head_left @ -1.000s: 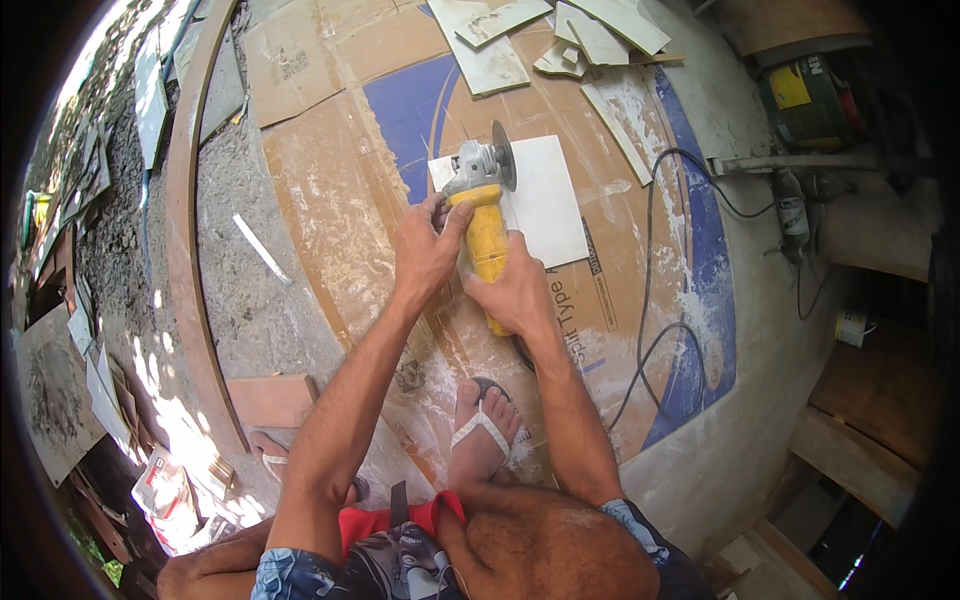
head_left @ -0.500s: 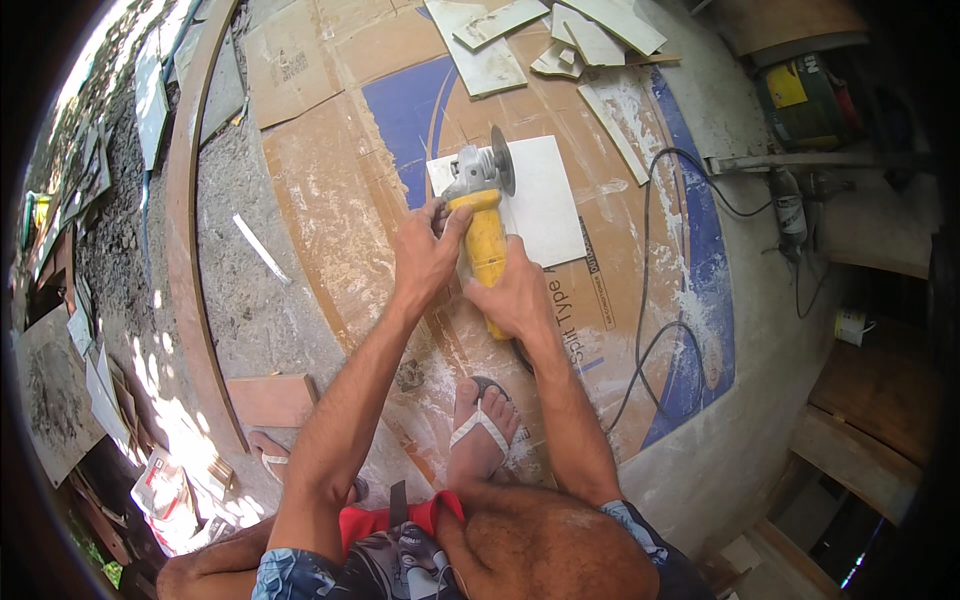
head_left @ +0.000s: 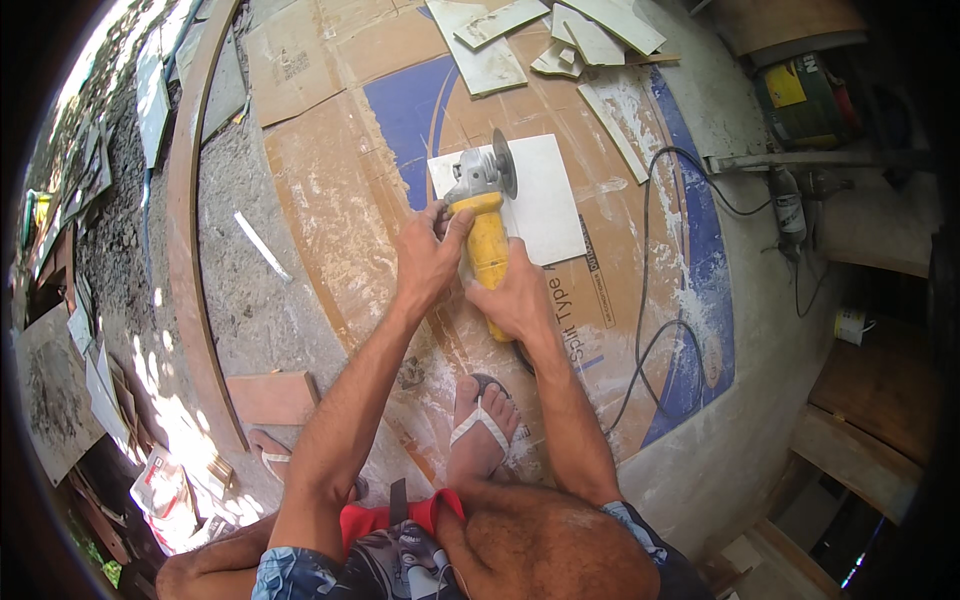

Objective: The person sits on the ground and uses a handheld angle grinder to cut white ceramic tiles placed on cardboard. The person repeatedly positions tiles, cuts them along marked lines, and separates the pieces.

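Note:
Both my hands grip a yellow angle grinder with a grey metal head and a thin cutting disc. My left hand is closed at the front end by the grinder's head, its fingers partly hidden behind the body. Lower down, my right hand wraps round the rear of the yellow body. Under the disc and head lies a white square tile on flattened cardboard. The disc stands on edge over the tile; whether it touches the surface I cannot tell.
Cut tile pieces lie at the far edge of the cardboard. A black cord loops to the right. A narrow white strip and a wooden block lie left. My sandalled foot rests close below the grinder.
Hardly anything differs. The grinder and both hands sit almost in the same place, with only a very slight shift; the tile has not moved.

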The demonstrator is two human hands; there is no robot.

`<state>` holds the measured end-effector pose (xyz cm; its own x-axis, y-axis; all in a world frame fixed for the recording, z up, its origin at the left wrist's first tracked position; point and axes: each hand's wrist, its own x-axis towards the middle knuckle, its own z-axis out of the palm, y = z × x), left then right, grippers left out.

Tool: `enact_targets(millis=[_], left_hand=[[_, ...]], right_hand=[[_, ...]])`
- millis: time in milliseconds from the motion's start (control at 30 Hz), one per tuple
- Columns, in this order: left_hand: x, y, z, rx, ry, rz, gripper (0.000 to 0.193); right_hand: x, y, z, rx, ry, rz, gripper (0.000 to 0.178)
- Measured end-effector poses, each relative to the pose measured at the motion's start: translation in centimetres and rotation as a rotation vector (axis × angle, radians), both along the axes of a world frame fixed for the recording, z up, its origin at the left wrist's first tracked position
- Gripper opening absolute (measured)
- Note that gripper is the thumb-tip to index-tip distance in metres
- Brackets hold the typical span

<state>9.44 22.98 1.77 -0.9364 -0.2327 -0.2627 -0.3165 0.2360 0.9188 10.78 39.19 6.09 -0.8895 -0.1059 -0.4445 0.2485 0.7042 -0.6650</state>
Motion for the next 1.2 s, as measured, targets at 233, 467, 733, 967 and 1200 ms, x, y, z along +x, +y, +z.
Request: enact_targets(millis=[233, 467, 733, 967, 1200], left_hand=[[0.3, 0.3, 0.7, 0.037, 0.002, -0.023, 0.057], [0.7, 0.3, -0.1, 0.059, 0.013, -0.002, 0.055], [1.1, 0.6, 0.5, 0.067, 0.026, -0.029, 0.055], [1.4, 0.5, 0.3, -0.006, 0.020, -0.034, 0.055], [1.6, 0.7, 0.5, -0.017, 0.021, -0.047, 0.056]], right_hand=[[0.5, 0.4, -0.2, -0.004, -0.002, -0.003, 0.064], [0.6, 0.3, 0.4, 0.014, -0.035, 0.002, 0.066], [1.0, 0.7, 0.4, 0.025, -0.052, -0.003, 0.068], [1.4, 0.7, 0.7, 0.011, -0.019, 0.011, 0.064], [1.6, 0.8, 0.8, 0.039, -0.046, 0.003, 0.068]])
